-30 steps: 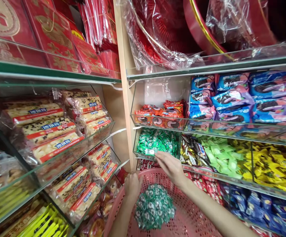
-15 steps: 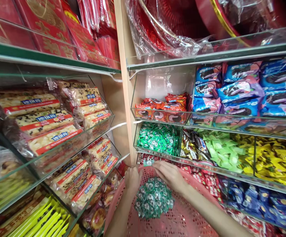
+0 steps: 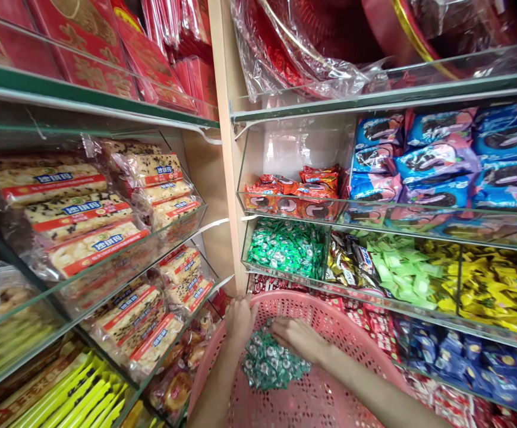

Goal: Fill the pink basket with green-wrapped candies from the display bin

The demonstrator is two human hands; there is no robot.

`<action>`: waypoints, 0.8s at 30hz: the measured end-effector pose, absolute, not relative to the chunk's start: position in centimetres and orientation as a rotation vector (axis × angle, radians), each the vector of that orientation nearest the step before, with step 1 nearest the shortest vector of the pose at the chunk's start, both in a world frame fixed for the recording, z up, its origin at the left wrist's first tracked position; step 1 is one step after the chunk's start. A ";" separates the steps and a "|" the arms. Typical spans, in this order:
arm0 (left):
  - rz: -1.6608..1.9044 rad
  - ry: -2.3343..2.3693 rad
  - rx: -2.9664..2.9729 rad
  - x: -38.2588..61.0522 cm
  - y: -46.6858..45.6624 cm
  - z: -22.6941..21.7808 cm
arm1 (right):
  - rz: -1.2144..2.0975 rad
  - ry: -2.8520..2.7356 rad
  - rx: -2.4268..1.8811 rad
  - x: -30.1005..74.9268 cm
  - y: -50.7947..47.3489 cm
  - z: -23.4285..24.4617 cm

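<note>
My left hand [image 3: 240,321] is closed on the near-left part of the rim of a pink perforated plastic basket [image 3: 356,345]. Inside the basket lies a heap of small green-wrapped candies [image 3: 271,362]. My right hand [image 3: 298,337] reaches over the basket's right side. Its fingers are bent together at the top of the heap, against the green wrappers. The fingertips are partly hidden among the candies. Just beyond the basket, a glass shelf compartment holds similar green candies [image 3: 285,246].
Glass-fronted shelves surround the basket. Packaged snack bars [image 3: 93,205] fill the left side. On the right are red packets [image 3: 298,193], blue cookie packs [image 3: 439,157], light green candies [image 3: 405,270], yellow candies [image 3: 503,285] and dark blue candies [image 3: 463,356]. A wooden post [image 3: 229,178] divides the shelves.
My right hand has moved from the basket's far rim, where a green wrapper showed at its fingertips, down onto the candy heap. My left hand stays at the rim.
</note>
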State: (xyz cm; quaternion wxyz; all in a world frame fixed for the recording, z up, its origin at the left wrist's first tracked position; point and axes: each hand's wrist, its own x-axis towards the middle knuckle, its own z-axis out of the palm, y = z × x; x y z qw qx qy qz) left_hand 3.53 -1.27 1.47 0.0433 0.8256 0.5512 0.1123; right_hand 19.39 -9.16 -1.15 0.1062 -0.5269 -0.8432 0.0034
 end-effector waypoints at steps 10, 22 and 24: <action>0.366 1.667 2.522 3.5 -1.3 1.3 | 0.055 -2.605 -1.458 18.8 -10.0 -1.9; 0.338 1.672 2.531 3.6 -1.6 1.9 | -0.048 -2.608 -1.637 19.2 -9.7 -2.1; 0.340 1.678 2.528 3.6 -1.6 2.1 | -0.070 -2.626 -1.646 19.1 -9.8 -1.7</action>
